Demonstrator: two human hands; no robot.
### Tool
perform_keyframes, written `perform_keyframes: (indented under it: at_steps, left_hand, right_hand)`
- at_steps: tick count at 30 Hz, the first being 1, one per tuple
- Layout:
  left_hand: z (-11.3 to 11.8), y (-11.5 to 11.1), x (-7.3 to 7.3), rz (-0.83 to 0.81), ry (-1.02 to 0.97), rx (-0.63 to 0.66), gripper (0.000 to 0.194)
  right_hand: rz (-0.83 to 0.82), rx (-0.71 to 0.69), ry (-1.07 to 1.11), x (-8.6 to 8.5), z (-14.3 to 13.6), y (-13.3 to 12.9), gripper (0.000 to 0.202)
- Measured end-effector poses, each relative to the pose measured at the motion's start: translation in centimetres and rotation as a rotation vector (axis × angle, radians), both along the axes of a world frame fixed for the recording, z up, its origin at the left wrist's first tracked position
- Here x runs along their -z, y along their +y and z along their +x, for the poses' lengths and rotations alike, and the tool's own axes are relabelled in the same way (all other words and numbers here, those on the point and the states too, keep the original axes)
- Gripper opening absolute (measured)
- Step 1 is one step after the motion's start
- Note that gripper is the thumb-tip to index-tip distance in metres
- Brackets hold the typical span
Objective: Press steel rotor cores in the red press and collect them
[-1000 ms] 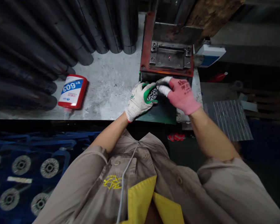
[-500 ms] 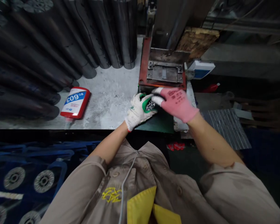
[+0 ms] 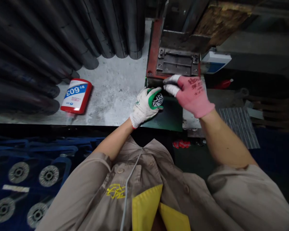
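At the front edge of a scuffed grey metal bench (image 3: 108,93), the left hand (image 3: 143,105), in a white knit glove with green-coated fingers, has a round silver-and-black metal part with a starburst-patterned face (image 3: 158,100). Fingers and thumb are curled around its sides, patterned face showing, over a dark green sheet (image 3: 170,117).

The right hand (image 3: 192,96), in a pink glove with white fingertips and dark print on the back, is just beside it. Thumb and forefinger point toward the part and sit close together, but honestly it's too blurry, so I can't tell if they're pinching anything.

Right behind the hands there's a red metal machine base (image 3: 154,48) with a bolted steel fixture (image 3: 177,62) on top. Well over to the left lies a red bottle with a blue-and-white "BT-603" label (image 3: 76,95), near a bunch of long dark grey cylinders (image 3: 115,35).
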State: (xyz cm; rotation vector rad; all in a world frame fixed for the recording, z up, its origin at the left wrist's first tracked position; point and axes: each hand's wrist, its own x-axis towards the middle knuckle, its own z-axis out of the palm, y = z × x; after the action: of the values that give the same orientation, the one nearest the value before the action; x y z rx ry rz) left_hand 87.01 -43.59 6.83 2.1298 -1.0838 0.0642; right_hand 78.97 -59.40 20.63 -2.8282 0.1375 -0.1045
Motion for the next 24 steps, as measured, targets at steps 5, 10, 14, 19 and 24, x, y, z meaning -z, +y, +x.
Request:
perform_keyframes:
  at_steps: [5,10,14,19,24]
  left_hand:
    - [-0.1,-0.1,-0.1,-0.010,-0.042,0.025,0.067]
    - [0.1,0.1,-0.1,-0.016,-0.040,0.027,0.077]
    - [0.0,0.2,0.0,-0.029,-0.018,0.012,0.088]
    - [-0.2,-0.1,0.2,-0.065,-0.009,-0.032,0.094]
    - [0.0,0.0,-0.2,-0.042,0.028,0.001,0.093]
  right_hand:
    - [-0.104,-0.127,0.335,3.2,0.0,2.0,0.037]
    - [-0.212,-0.072,0.228,-0.9,0.6,1.2,0.041]
    - [-0.415,0.242,0.088,-3.6,2.3,-0.4,0.048]
    - [-0.494,0.203,0.084,-3.4,2.6,-0.9,0.049]
    - [-0.188,0.098,0.055,0.4,-0.4,-0.3,0.040]
